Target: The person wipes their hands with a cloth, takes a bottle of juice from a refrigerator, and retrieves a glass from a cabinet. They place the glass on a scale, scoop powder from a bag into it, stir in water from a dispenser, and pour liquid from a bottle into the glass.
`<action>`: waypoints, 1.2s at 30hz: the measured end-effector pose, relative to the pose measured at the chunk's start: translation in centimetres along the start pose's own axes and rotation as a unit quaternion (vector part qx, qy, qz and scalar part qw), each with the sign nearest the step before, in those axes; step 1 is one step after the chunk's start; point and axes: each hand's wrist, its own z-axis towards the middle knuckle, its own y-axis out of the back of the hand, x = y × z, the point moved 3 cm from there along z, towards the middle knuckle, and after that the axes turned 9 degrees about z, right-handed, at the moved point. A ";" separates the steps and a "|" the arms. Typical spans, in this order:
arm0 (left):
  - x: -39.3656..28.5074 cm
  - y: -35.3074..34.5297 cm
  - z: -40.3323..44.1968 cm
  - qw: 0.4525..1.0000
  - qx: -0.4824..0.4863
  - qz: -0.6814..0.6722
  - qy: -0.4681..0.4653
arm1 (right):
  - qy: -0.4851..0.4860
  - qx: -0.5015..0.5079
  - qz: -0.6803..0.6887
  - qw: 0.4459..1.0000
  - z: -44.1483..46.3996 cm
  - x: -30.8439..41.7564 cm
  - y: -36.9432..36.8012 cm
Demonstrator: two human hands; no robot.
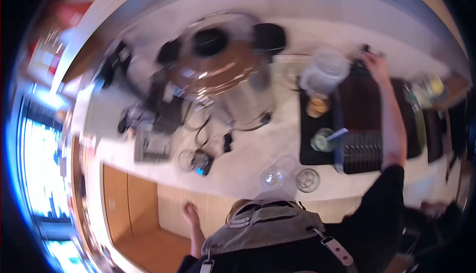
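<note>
In the head view, a grey apron (272, 223) with metal buckles is seen nearest to the camera, below the large metal pot (243, 99). This pot is placed on the pale counter (253, 149) and is topped by a copper-coloured lid with a black knob.

The right hand (374, 64) is stretched out to the right of the pot, farther than the white container (325, 70). A small dark thing (366, 50) is reached by its fingertips, at the back end of the dark brown tray (362, 99). Because of the blur, it cannot be told whether this thing is pinched or only touched.

The left hand (190, 212) is held below the pot, in front of the counter edge. Its fingers look partly bent, but it cannot be told if they are pressed together, and nothing is seen held in it.

To the right of the pot, a small cup with orange-brown content (318, 105) and a glass with green content (323, 141) are set on a black mat (308, 155). Two clear glasses (272, 178) (308, 180) are placed below the pot, toward its right. Below it, toward the left, a small device with a blue display (202, 164) is seen.
</note>
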 end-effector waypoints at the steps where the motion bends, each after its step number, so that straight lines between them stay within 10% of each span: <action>1: -5.2 1.4 0.9 0.998 -0.033 -0.021 -0.046 | 0.079 -0.040 -0.058 0.994 -0.8 2.5 1.3; 6: -23.3 9.3 6.1 0.948 -0.190 -0.158 -0.200 | 0.320 -0.118 -0.113 0.933 -5.6 11.0 8.9; 8: -28.7 11.8 8.3 0.939 -0.208 -0.107 -0.253 | 0.221 -0.124 0.117 0.960 -11.8 17.5 10.3; 11: -33.8 12.9 13.4 0.940 -0.173 -0.046 -0.290 | 0.282 -0.193 0.048 0.939 -23.4 23.9 11.0; 13: -36.3 12.2 16.7 0.956 -0.039 0.019 -0.289 | 0.283 0.017 0.334 0.899 -29.4 28.5 7.9; 18: -38.4 8.9 23.8 0.861 0.240 0.352 -0.279 | 0.162 0.209 0.428 0.864 -40.8 38.8 -9.8; 21: -36.6 6.9 28.1 0.844 0.401 0.220 -0.280 | 0.109 0.287 0.461 0.832 -43.8 47.5 -25.4; 24: -35.3 7.0 28.5 0.819 0.460 0.140 -0.313 | -0.144 0.356 0.512 0.769 -43.5 55.7 -42.3; 26: -34.6 7.5 28.1 0.798 0.502 0.079 -0.324 | -0.134 0.273 0.495 0.814 -41.6 58.9 -49.6; 36: -28.3 7.0 26.0 0.838 0.476 -0.153 -0.219 | -0.118 0.228 0.381 0.888 -40.6 62.6 -55.8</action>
